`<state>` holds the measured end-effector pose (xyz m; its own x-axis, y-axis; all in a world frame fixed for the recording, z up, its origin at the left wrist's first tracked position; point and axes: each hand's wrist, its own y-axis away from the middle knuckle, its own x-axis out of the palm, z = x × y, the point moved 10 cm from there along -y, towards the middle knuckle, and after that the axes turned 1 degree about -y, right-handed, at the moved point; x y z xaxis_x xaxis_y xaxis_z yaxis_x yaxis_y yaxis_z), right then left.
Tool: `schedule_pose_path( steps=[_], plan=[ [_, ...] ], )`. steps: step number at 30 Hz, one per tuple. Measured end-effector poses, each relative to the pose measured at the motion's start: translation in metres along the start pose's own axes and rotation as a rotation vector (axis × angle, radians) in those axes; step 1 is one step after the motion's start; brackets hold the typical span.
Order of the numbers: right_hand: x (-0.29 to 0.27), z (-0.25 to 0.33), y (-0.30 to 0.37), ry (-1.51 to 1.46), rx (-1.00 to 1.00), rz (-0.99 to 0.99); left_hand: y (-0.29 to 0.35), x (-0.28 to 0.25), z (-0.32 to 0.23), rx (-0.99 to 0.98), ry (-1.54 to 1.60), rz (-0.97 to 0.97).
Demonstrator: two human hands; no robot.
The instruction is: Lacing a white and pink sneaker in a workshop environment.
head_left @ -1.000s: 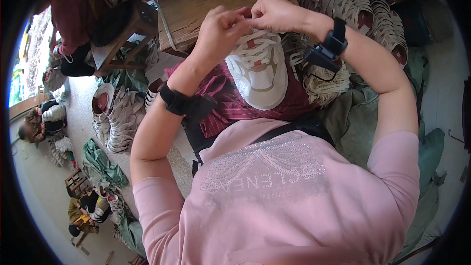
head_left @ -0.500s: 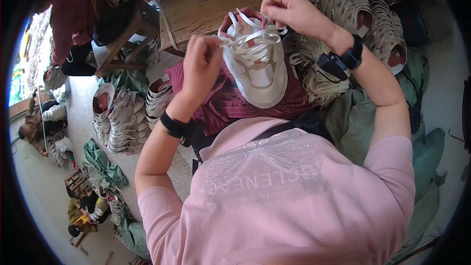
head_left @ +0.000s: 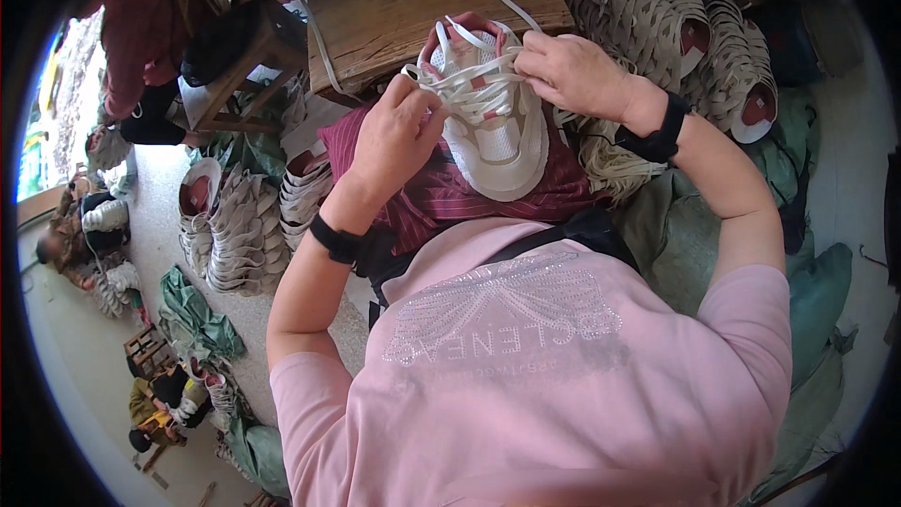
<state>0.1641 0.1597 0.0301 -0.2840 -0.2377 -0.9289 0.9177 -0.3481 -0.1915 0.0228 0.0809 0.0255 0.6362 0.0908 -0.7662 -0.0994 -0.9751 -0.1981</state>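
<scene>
Here a white sneaker [head_left: 488, 122] lay on a maroon striped cloth [head_left: 450, 192] on the lap, its heel touching the wooden desk [head_left: 413, 9]. The left hand [head_left: 394, 136] had its grip pinched on the white shoelace [head_left: 465, 89]; the right hand [head_left: 572, 70] likewise grasped the lace beside the tongue. Since half a second earlier, the left hand had come up to the sneaker. Stacked shoe uppers [head_left: 244, 235] lay to the left.
</scene>
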Motion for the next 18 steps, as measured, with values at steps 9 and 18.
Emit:
schedule_pose_path(
  steps=[9, 18],
  plan=[
    [-0.001, 0.026, 0.011, -0.037, 0.007, 0.200, 0.033, -0.004, 0.004, -0.182, 0.026, 0.048],
    [-0.023, 0.004, 0.001, -0.103, 0.260, -0.194, 0.007, -0.013, 0.006, -0.079, 0.011, -0.240]
  ],
)
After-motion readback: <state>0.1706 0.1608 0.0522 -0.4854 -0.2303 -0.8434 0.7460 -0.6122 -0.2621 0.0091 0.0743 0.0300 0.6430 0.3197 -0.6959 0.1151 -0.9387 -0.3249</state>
